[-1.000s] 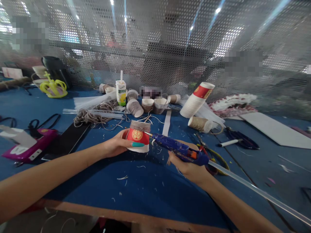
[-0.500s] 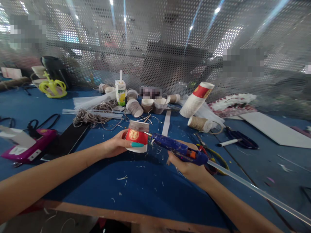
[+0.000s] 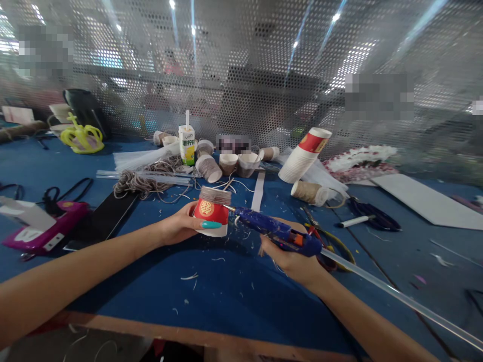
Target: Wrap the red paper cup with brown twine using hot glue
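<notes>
My left hand (image 3: 182,224) is wrapped round a red and white paper cup (image 3: 212,213), its thumb with a long teal nail lying across the front. Grey-brown cord is wound round the cup's upper end. In my right hand (image 3: 292,259) is a blue glue gun (image 3: 277,232), with a long clear glue stick (image 3: 392,290) sticking out of its back. The gun's metal tip points left and is at the cup's right side, just below the cord; whether it touches cannot be told. A grey strand hangs from my right hand.
Behind the cup lie a bundle of grey cord (image 3: 141,182), several cord-wrapped cups and a drink carton (image 3: 187,146). A leaning cup stack (image 3: 305,155), a twine roll (image 3: 307,192) and scissors (image 3: 335,246) are to the right. A purple power strip (image 3: 51,234) sits left.
The cup and my left hand appear shifted very slightly left. Both hands keep the same hold, and the glue gun's tip stays at the cup's side.
</notes>
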Motion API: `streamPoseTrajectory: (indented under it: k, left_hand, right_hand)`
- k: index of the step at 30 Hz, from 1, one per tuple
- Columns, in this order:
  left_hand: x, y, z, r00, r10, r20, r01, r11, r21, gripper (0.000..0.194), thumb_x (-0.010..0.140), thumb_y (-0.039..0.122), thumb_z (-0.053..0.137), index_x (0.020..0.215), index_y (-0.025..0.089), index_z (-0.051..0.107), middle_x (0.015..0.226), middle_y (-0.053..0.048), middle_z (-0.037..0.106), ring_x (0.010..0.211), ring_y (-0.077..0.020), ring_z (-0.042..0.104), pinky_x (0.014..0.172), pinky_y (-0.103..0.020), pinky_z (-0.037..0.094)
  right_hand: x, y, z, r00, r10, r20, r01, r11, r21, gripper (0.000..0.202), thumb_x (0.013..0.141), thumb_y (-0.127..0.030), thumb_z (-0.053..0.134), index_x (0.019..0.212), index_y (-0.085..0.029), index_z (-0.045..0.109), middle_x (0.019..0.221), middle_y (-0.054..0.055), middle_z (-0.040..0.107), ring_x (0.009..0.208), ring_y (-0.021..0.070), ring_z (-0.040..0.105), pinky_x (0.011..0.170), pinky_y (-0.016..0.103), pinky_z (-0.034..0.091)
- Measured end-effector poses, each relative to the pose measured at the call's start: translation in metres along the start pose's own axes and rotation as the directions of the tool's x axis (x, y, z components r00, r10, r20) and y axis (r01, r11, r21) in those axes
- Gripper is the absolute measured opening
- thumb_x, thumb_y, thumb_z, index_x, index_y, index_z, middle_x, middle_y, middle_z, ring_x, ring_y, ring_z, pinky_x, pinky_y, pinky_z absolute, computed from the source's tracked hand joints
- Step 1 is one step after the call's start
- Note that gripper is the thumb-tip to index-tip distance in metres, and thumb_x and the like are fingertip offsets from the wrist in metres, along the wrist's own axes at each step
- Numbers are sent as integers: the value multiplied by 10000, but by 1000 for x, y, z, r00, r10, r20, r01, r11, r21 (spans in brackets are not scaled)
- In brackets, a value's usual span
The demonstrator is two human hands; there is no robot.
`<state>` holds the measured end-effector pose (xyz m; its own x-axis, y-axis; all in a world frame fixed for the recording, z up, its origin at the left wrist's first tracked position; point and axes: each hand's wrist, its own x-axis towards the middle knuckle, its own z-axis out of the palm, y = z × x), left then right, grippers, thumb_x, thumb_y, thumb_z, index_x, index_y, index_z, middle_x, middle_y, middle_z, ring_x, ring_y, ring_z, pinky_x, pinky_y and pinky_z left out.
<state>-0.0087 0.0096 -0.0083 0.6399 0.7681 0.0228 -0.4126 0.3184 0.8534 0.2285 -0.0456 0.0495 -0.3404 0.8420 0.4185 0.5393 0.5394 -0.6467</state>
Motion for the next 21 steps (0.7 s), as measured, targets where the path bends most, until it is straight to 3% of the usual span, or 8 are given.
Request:
streamPoseTrajectory:
  k: [21]
  left_hand:
    - [-1,0,-2,999,31,24,-30,999,-32,607,546,262,828,1115,139,657,1047,-122,731,960,-260,679,900,-374,474]
  right_hand:
    - [-2,3,1,999,23,-32,-22,1000,12,229,745,-160,521,527,-217,481,503,-21,562,450,131,553,470,256,436]
